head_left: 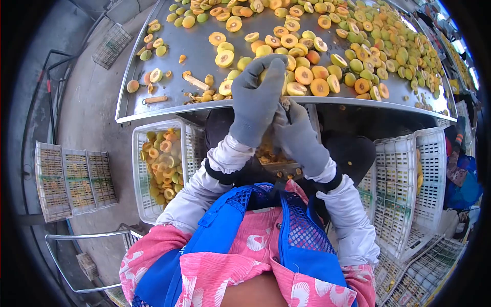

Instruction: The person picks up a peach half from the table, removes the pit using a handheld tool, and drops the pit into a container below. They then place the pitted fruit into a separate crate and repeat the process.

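Both hands wear grey gloves and meet in the middle of the frame, just below the front edge of the metal table [169, 110]. The left hand [257, 100] is raised with its back to the camera, its fingers curled over a yellow fruit [263, 75] of which only a sliver shows between the fingertips, right at the table's edge. The right hand [296, 134] sits just beside and a little lower, touching the left; its fingers are closed around a small knife [285, 105] whose tip pokes up between the two gloves. How tightly either hand grips I cannot tell, since the gloves hide most of it.

The table fills the upper part of the frame and is covered with halved fruit [317, 71], orange and yellow-green, cut faces up, thickest toward the upper right. A few scraps and pits [197, 82] lie nearer the left end.

Below the table at centre left stands a white plastic crate [139, 169], partly filled with fruit halves. Under the hands, a second crate [276, 158] holding more pieces is mostly hidden. Stacked empty crates [404, 189] stand at the right of the frame. Flat trays [74, 181] lie on the concrete floor at the left.

The person wears white sleeves [197, 192] and a blue mesh vest [286, 230] over pink patterned cloth.
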